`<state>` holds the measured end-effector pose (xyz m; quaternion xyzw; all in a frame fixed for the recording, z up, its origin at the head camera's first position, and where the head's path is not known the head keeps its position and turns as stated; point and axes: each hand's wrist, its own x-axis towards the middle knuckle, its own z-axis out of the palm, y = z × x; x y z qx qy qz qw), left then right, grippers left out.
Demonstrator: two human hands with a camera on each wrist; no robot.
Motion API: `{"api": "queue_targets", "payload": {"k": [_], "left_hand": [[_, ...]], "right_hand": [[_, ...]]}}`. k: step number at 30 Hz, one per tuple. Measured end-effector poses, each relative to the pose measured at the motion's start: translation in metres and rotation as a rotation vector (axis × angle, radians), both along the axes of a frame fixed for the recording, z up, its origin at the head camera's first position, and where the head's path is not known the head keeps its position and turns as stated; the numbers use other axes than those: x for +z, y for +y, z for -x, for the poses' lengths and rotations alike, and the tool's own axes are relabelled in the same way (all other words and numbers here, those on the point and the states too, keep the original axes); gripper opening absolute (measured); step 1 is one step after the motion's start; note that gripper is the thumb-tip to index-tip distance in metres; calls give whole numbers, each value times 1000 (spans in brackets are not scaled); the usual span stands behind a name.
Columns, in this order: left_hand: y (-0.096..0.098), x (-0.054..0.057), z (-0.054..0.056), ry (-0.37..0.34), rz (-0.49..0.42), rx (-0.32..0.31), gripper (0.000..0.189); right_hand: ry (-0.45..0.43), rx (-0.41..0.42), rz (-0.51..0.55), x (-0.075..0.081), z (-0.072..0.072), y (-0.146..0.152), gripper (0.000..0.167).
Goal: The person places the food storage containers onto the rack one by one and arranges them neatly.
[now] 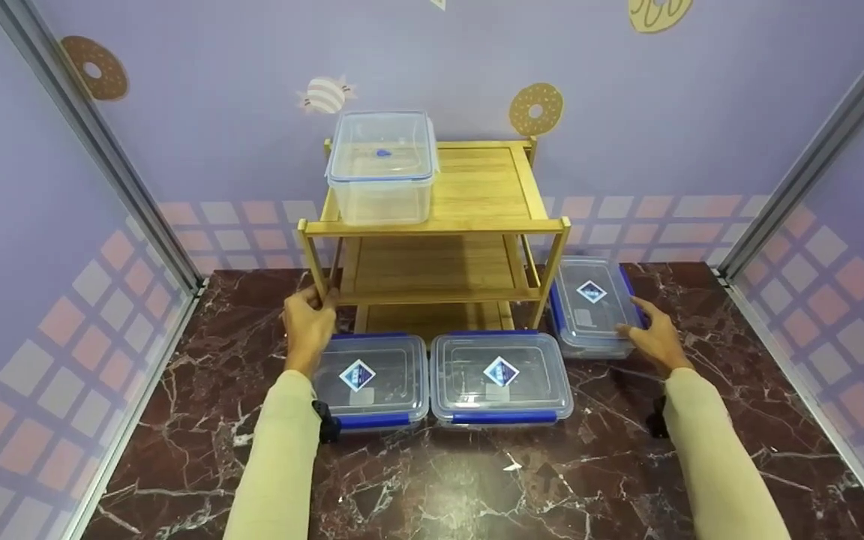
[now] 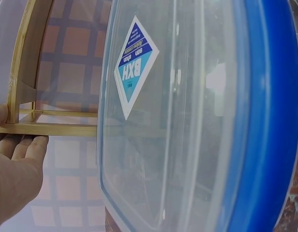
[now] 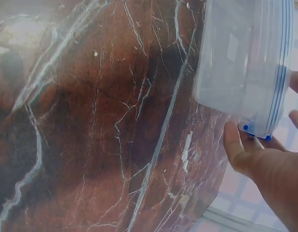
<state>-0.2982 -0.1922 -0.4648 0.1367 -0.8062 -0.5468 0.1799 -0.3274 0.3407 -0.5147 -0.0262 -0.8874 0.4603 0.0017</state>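
My left hand [image 1: 310,322] grips the front left leg of a wooden shelf rack [image 1: 439,226]; in the left wrist view, the thumb and fingers lie on either side of its frame. On the right, my right hand [image 1: 655,337] holds the blue-clipped edge of a clear plastic food container [image 1: 574,315], thumb over the lid. The right wrist view shows my fingers [image 3: 233,140] around that container's lid edge. Two similar containers with blue clips, a left one [image 1: 391,390] and a middle one [image 1: 469,394], lie side by side before the rack.
A taller clear container [image 1: 383,199] with a lid stands on the rack's top shelf, at the left. The dark red marble-patterned floor [image 1: 432,480] stretches in front. Patterned purple wall panels [image 1: 244,135] close in the back and both sides.
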Motion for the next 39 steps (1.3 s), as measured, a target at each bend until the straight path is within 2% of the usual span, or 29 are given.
{"api": "queue_targets", "payload": {"k": [7, 13, 20, 23, 33, 39], "left_hand": [[0, 1, 0, 1, -8, 6, 25], [1, 1, 1, 3, 1, 9, 25], [1, -1, 1, 6, 5, 21, 23], [1, 0, 1, 10, 4, 19, 23], [1, 1, 1, -7, -2, 5, 24], [1, 1, 1, -9, -13, 6, 25]], "right_hand": [[-130, 84, 152, 2, -7, 9, 84], [-216, 152, 231, 4, -16, 18, 88], [-270, 219, 243, 2, -21, 26, 95], [-293, 215, 254, 1, -22, 29, 101], [-303, 217, 147, 2, -29, 37, 109], [-289, 170, 136, 0, -27, 36, 93]]}}
